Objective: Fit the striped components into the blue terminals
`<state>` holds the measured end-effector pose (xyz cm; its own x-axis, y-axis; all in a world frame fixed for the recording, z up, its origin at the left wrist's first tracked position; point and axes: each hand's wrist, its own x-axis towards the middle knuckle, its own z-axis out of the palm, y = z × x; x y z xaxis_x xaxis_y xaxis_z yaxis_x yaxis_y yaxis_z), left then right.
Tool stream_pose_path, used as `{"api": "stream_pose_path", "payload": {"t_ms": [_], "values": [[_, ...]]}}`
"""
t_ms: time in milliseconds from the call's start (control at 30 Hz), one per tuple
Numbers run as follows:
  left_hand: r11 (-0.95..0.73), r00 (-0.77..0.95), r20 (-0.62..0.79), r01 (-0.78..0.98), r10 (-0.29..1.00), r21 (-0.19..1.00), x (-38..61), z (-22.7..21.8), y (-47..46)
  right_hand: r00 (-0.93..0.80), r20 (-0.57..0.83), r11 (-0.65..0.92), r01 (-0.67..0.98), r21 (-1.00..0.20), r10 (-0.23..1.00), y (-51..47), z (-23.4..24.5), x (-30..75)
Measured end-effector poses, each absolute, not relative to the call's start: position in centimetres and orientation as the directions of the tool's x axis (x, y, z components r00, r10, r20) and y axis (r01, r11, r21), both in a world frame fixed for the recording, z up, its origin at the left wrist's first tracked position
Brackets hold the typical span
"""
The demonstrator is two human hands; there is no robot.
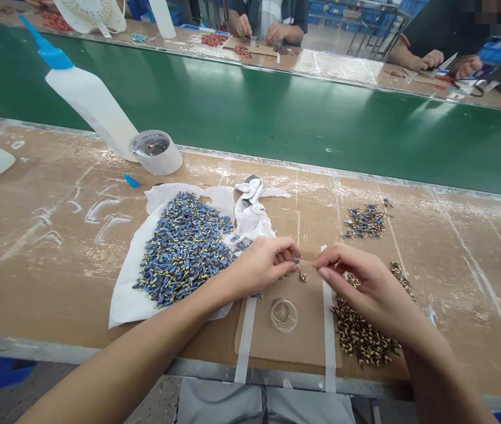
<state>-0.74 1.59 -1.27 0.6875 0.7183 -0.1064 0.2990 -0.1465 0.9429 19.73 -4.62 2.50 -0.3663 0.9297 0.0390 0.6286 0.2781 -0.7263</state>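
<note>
My left hand (pixel 272 262) is closed in a pinch on a small blue piece (pixel 296 261). Just across from it, my right hand (pixel 359 277) has thumb and forefinger together; whatever is between them is too small to name. A tiny reddish and cream piece (pixel 303 277) lies below the fingertips. Below on a taped cardboard sheet (pixel 295 347) stands a small clear cup (pixel 283 315) with a little liquid. Left of my hands, many small blue and yellow pieces (pixel 184 247) are heaped on white paper (pixel 122 300). Dark and cream pieces (pixel 365 330) lie partly beneath my right hand.
A small heap of blue and dark pieces (pixel 365 221) sits farther right. Behind the paper are crumpled tissue (pixel 253 218), a tape roll (pixel 157 154) and a white bottle with blue nozzle (pixel 91 106). Beyond a green belt (pixel 241 112), two people work with their hands.
</note>
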Motion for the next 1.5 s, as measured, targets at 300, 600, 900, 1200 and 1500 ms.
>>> {"api": "stream_pose_path", "payload": {"t_ms": [300, 600, 900, 1200, 1500], "values": [[-0.127, 0.663, -0.119, 0.311, 0.740, 0.942, -0.6, -1.1, 1.6, -0.428, -0.027, 0.357, 0.786, -0.505, 0.904, -4.4, 0.2, 19.1], [-0.113, 0.658, -0.116, 0.296, 0.744, 0.949, -0.7, -1.5, 1.5, -0.392, 0.000, 0.332, 0.781, -0.529, 0.920, -4.6, -0.5, 18.3], [-0.108, 0.621, -0.108, 0.299, 0.777, 0.948, -0.6, -1.5, 1.5, -0.160, -0.105, 0.000, 0.550, -0.835, 0.981, -3.4, -0.7, 19.2], [-0.177, 0.621, -0.070, 0.326, 0.781, 0.929, -0.7, -1.2, 1.2, -0.104, -0.148, -0.127, 0.186, -0.974, 0.983, -3.2, -1.1, 18.3], [-0.282, 0.603, 0.015, 0.352, 0.798, 0.893, -0.7, -1.4, 1.4, -0.095, -0.124, -0.102, 0.213, -0.972, 0.988, -3.6, -1.6, 18.0]]}}
